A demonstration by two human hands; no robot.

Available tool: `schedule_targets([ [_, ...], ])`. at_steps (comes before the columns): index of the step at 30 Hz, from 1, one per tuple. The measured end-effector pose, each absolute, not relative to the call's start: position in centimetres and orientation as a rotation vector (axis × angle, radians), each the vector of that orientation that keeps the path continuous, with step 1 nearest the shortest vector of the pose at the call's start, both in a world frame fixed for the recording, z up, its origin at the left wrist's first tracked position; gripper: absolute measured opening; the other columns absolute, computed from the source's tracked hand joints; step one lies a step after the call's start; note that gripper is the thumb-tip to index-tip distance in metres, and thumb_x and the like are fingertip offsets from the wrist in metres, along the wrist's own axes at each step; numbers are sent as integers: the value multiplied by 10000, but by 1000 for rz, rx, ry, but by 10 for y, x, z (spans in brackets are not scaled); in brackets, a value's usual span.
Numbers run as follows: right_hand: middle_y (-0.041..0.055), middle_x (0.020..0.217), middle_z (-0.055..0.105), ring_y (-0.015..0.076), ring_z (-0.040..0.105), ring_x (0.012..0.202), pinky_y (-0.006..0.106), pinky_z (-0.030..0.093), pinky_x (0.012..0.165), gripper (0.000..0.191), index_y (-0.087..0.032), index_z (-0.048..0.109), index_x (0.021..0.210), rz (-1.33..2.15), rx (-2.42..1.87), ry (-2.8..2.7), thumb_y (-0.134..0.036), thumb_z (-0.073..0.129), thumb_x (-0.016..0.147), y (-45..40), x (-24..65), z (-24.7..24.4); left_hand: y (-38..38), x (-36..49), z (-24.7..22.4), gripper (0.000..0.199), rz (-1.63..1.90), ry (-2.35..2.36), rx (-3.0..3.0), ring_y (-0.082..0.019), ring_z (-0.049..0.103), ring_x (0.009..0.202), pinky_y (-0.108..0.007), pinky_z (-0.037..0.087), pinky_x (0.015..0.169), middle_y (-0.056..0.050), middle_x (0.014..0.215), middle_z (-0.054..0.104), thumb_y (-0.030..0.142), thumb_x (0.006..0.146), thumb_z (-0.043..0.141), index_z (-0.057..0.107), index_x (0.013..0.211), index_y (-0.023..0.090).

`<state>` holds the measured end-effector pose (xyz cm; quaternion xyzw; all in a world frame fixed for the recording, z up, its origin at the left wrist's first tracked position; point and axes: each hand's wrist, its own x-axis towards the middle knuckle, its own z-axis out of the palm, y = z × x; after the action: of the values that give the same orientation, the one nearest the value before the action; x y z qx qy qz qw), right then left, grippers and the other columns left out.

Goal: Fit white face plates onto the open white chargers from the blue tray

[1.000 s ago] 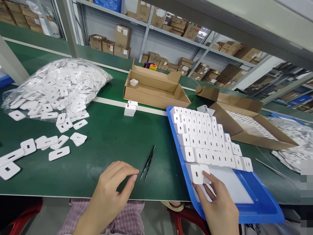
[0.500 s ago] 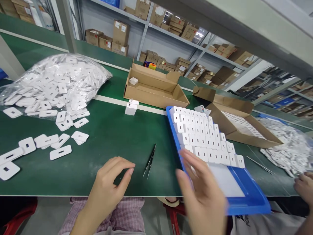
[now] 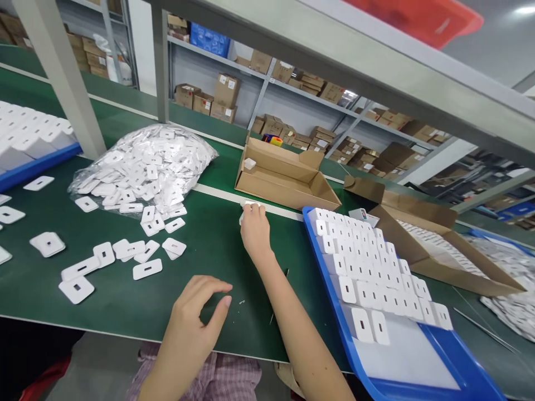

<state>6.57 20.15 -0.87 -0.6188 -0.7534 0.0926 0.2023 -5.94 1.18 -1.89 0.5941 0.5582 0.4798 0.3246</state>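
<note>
**Right hand (image 3: 256, 231):** narrowly closed over a white block (image 3: 246, 206) at the pale stripe on the green bench mat (image 3: 104, 301). Most of the block is hidden by the fingers, and it cannot be told whether it is lifted or resting on the mat.

**Left hand (image 3: 196, 312):** loosely curled and half open, holding nothing, above the near part of the mat and well apart from the right hand.

**Blue tray (image 3: 339, 301):** lies right of the right forearm, its near corner cut off by the frame. Rows of white slotted blocks (image 3: 359, 267) stand packed on it, with the rearmost rows foreshortened. Two blocks (image 3: 368, 326) stand in the front row, before a bare white foam sheet (image 3: 401, 356).

**Tweezers (image 3: 286, 272):** apparently; only a dark tip shows past the right forearm, so identification is uncertain.

**Left of the hands:** white slotted plates (image 3: 147, 269) lie loose beside a clear plastic bag (image 3: 146, 167) full of the same plates.

**Frame edges:** a second blue tray (image 3: 37, 161) at upper left and a second bag (image 3: 505, 295) at right are both cut off.

**Behind:** an open cardboard box (image 3: 284, 184) holds one small white piece (image 3: 249, 163); a larger carton (image 3: 418, 234) holds white items, partly hidden by its flaps.
</note>
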Motion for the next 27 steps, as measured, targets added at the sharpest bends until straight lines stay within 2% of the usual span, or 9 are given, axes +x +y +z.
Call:
schedule_targets([
  [4, 132, 1280, 558, 294, 506, 1237, 545, 420, 1043, 244, -133, 589, 1128, 478, -1697, -2059, -96, 591, 887, 180, 78, 9, 18, -55, -37, 302, 1153, 1575, 1405, -295, 671, 1063, -513, 595, 848, -114, 1154, 688, 302, 908, 542, 559, 1206, 255],
  [8, 107, 1104, 666, 177, 687, 810, 354, 599, 735, 234, -129, 536, 1150, 1052, -1429, -2140, -258, 488, 961, 130, 63, 30, 18, -42, -44, 740, 1474, 1358, 1052, -310, 518, 1324, -527, 465, 1064, -189, 1492, 447, 429, 832, 679, 256, 1414, 257],
  [10, 65, 1045, 706, 134, 701, 731, 269, 601, 644, 306, -137, 541, 1161, 1354, -1219, -2213, -369, 447, 985, 107, 50, 34, 16, -41, -39, 754, 1765, 1242, 715, -304, 573, 1271, -466, 504, 1030, -185, 1467, 484, 447, 804, 723, 290, 1394, 264],
  [13, 28, 945, 736, 135, 716, 813, 228, 588, 698, 326, -149, 641, 1021, 1582, -993, -2308, -431, 487, 970, 97, 34, 31, 12, -52, -26, 532, 1961, 1282, 487, -294, 660, 1136, -423, 550, 962, -137, 1269, 663, 446, 804, 735, 532, 1245, 228],
  [16, 68, 975, 719, 175, 688, 924, 306, 558, 830, 355, -139, 665, 946, 1424, -1067, -2340, -384, 416, 1010, 109, 18, 19, 7, -70, -18, 462, 1889, 1376, 612, -289, 626, 1201, -411, 503, 1034, -94, 1264, 685, 443, 792, 757, 626, 1182, 232],
  [19, 141, 1155, 646, 272, 570, 1155, 463, 451, 994, 185, -126, 647, 1014, 1083, -1258, -2354, -237, 505, 973, 122, -8, 0, 0, -84, -17, 520, 1893, 1397, 861, -226, 638, 1209, -271, 522, 993, -27, 1287, 693, 387, 802, 771, 584, 1281, 304],
  [21, 131, 1178, 627, 294, 514, 1221, 508, 422, 1015, 106, -125, 649, 984, 950, -1314, -2394, -116, 580, 904, 127, -26, -13, -3, -87, -19, 516, 1896, 1298, 1111, -193, 681, 1144, -214, 540, 948, 2, 1265, 712, 364, 813, 769, 579, 1292, 340],
  [25, 64, 1022, 668, 231, 593, 1089, 447, 482, 939, 107, -128, 649, 887, 876, -1326, -2392, -66, 562, 891, 134, -33, -19, -5, -86, -20, 506, 1792, 1031, 1434, -156, 675, 1148, -194, 540, 957, 36, 1317, 677, 363, 873, 699, 524, 1344, 422],
  [27, 56, 931, 682, 205, 634, 970, 383, 504, 883, 162, -134, 660, 903, 893, -1321, -2311, -99, 502, 924, 129, -15, -8, -4, -84, -20, 532, 1742, 1052, 1508, -118, 668, 1126, -176, 531, 953, 49, 1281, 677, 273, 913, 658, 472, 1378, 451],
])
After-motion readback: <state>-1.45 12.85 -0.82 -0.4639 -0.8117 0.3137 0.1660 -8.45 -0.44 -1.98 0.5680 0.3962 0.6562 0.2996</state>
